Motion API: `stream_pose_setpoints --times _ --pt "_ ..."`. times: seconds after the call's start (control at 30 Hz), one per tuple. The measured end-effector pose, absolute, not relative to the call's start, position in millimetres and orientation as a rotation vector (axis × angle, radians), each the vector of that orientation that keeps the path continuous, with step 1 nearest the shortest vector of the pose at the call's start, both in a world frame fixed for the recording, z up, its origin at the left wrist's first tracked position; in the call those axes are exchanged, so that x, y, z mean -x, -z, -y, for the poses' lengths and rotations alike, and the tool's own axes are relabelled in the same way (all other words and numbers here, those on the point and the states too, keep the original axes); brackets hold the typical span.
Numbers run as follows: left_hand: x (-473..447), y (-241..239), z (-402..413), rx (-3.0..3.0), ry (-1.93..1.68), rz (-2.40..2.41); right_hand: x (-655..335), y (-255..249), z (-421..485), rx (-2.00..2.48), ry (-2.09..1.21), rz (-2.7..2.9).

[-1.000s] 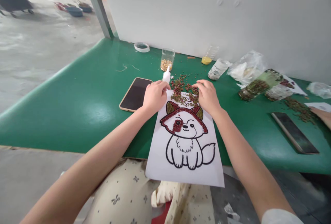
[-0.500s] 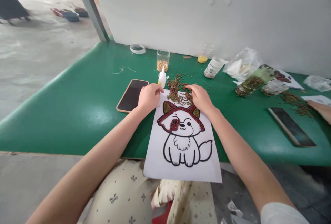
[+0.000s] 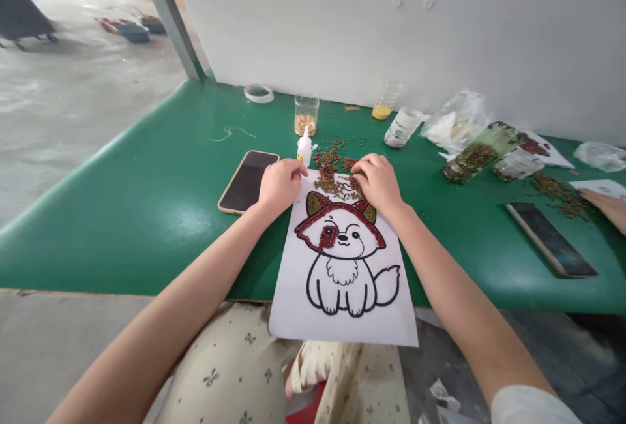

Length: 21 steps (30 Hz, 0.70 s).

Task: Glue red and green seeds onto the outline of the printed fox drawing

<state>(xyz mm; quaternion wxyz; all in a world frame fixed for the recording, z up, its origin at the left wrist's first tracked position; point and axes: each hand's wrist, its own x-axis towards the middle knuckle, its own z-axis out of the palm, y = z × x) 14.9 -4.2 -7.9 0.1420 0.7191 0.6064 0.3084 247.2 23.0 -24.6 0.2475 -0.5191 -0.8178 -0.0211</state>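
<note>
A white sheet with a cartoon animal drawing (image 3: 342,287) lies over the table's front edge. Dark red and green beans fill its ears, head band and one eye patch; its body and tail are bare paper. My left hand (image 3: 282,184) rests on the sheet's top left corner, fingers bent and closed on that edge. At the top right, my right hand (image 3: 377,181) reaches into a loose pile of mixed beans (image 3: 332,179), its fingers curled together. Whatever is between those fingertips is hidden. A white glue bottle (image 3: 304,149) stands upright just beyond my left fingertips.
A phone (image 3: 248,181) lies left of the sheet, another phone (image 3: 550,239) on the right. Behind stand a cup of yellowish pieces (image 3: 306,117) and a clear container (image 3: 403,127). A bean-filled bottle (image 3: 482,152) lies rightward. Another person's hand (image 3: 604,205) is at the right edge.
My right fingers have curled inward and down over the beans, with the knuckles slightly raised. My left hand stays at the sheet's corner. The view has shifted very slightly.
</note>
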Motion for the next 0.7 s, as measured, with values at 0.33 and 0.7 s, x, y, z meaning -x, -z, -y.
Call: stream_pose_setpoints --times 0.33,0.7 --pt "-16 6 5 -2.092 -0.881 -1.749 -250 17 -26 1.423 0.121 2.315" --pt "-15 11 3 -2.143 -0.877 -1.695 -243 6 -28 1.527 0.129 2.497"
